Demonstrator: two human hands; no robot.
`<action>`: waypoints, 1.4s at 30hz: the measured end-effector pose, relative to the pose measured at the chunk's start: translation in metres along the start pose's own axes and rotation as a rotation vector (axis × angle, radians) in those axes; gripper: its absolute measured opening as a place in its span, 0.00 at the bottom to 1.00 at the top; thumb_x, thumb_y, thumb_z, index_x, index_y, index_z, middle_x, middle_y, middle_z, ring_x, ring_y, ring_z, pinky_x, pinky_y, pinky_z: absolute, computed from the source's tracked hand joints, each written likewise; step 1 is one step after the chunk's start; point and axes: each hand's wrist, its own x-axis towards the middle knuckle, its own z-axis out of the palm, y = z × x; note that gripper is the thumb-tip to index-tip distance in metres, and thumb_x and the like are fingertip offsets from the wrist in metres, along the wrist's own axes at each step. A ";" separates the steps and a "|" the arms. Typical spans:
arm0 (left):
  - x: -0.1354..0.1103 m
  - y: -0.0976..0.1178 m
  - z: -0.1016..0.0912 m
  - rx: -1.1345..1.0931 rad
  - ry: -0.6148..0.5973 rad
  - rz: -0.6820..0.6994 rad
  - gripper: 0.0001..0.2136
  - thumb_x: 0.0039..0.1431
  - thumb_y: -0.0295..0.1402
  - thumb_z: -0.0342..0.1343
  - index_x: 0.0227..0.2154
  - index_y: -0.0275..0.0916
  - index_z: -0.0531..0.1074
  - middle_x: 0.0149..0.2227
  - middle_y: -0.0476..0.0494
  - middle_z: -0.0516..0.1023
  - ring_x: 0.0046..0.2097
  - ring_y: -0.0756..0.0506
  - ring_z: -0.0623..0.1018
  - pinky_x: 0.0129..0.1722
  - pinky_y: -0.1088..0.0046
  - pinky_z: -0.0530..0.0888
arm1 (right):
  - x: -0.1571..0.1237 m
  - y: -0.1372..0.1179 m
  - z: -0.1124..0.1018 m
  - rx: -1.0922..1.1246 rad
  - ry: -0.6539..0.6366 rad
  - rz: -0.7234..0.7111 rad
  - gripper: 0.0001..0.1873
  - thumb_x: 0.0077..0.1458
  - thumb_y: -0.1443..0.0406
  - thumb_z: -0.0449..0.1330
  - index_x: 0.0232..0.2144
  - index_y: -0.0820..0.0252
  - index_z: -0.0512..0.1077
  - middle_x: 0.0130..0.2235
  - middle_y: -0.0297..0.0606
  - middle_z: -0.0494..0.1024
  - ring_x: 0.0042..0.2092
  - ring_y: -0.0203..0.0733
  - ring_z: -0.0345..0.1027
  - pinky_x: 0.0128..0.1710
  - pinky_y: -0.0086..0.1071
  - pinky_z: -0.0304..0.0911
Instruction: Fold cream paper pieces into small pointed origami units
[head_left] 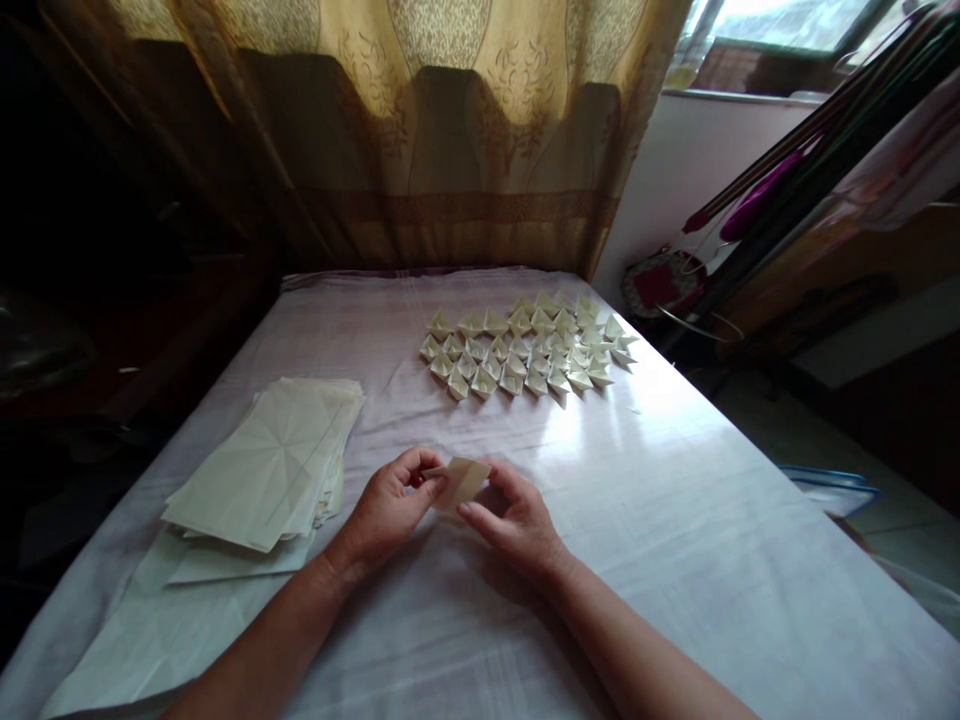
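Both of my hands hold one small folded piece of cream paper (462,482) just above the table. My left hand (390,505) pinches its left end with thumb and fingers curled. My right hand (517,520) grips its right side, fingers bent around the edge. A stack of creased cream paper sheets (274,460) lies to the left of my left hand. Farther back on the table sit several small folded paper boats (529,350), laid out in rows.
The table is covered with a pale cloth (675,520). A patterned curtain (450,130) hangs behind it. To the right stand leaning rods and fabric (810,160), a red bag (660,285) on the floor and a blue-rimmed object (832,490) beside the table edge.
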 end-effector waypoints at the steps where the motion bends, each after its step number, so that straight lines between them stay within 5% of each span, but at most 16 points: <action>1: 0.000 -0.002 0.002 -0.015 0.005 0.018 0.10 0.53 0.40 0.57 0.30 0.38 0.68 0.30 0.49 0.73 0.34 0.48 0.75 0.35 0.74 0.72 | 0.000 -0.002 0.001 0.012 0.007 -0.012 0.13 0.53 0.60 0.63 0.42 0.56 0.74 0.38 0.36 0.81 0.37 0.41 0.74 0.38 0.33 0.68; 3: -0.002 -0.005 0.006 0.024 0.015 0.067 0.09 0.55 0.39 0.56 0.30 0.39 0.68 0.30 0.50 0.72 0.34 0.48 0.74 0.36 0.73 0.73 | -0.001 -0.006 0.002 -0.039 0.051 -0.063 0.05 0.55 0.63 0.60 0.34 0.55 0.75 0.31 0.33 0.79 0.32 0.39 0.72 0.34 0.31 0.65; 6: -0.007 -0.007 0.008 0.268 0.087 0.203 0.05 0.58 0.36 0.55 0.33 0.40 0.69 0.32 0.49 0.74 0.36 0.47 0.75 0.39 0.71 0.73 | 0.000 -0.010 -0.002 -0.220 0.098 -0.201 0.08 0.59 0.67 0.57 0.29 0.55 0.74 0.26 0.32 0.77 0.29 0.37 0.68 0.33 0.31 0.62; 11: -0.016 0.003 0.006 0.707 0.262 0.717 0.09 0.60 0.29 0.56 0.44 0.42 0.70 0.41 0.43 0.76 0.44 0.44 0.75 0.46 0.66 0.72 | 0.008 -0.012 -0.017 -0.516 0.180 -0.475 0.07 0.58 0.70 0.57 0.35 0.55 0.75 0.32 0.34 0.78 0.35 0.40 0.66 0.40 0.35 0.57; 17: -0.019 0.003 -0.001 1.041 0.266 0.921 0.06 0.62 0.25 0.52 0.34 0.41 0.73 0.33 0.46 0.76 0.36 0.45 0.73 0.38 0.68 0.69 | 0.009 -0.013 -0.015 -0.674 0.093 -0.529 0.07 0.60 0.69 0.57 0.32 0.55 0.75 0.32 0.34 0.77 0.36 0.40 0.63 0.40 0.36 0.54; 28: -0.045 -0.026 -0.013 1.071 0.090 0.634 0.05 0.62 0.26 0.54 0.35 0.42 0.74 0.34 0.47 0.77 0.38 0.45 0.73 0.40 0.67 0.68 | -0.008 -0.006 -0.009 -0.620 -0.227 -0.349 0.07 0.54 0.71 0.63 0.35 0.55 0.77 0.34 0.35 0.77 0.36 0.41 0.67 0.38 0.34 0.58; 36: -0.038 -0.024 -0.011 0.974 0.108 0.481 0.08 0.64 0.34 0.53 0.30 0.41 0.72 0.33 0.47 0.76 0.37 0.44 0.73 0.40 0.66 0.68 | 0.001 0.007 -0.032 -0.398 -0.240 -0.149 0.07 0.58 0.66 0.61 0.28 0.56 0.77 0.33 0.36 0.77 0.34 0.38 0.70 0.36 0.32 0.62; 42: -0.035 -0.024 -0.008 0.994 0.130 0.425 0.08 0.64 0.34 0.52 0.30 0.40 0.71 0.34 0.45 0.76 0.39 0.43 0.73 0.41 0.64 0.69 | 0.003 0.011 -0.028 -0.499 -0.180 -0.115 0.10 0.59 0.63 0.60 0.26 0.57 0.74 0.32 0.36 0.76 0.34 0.40 0.68 0.38 0.34 0.60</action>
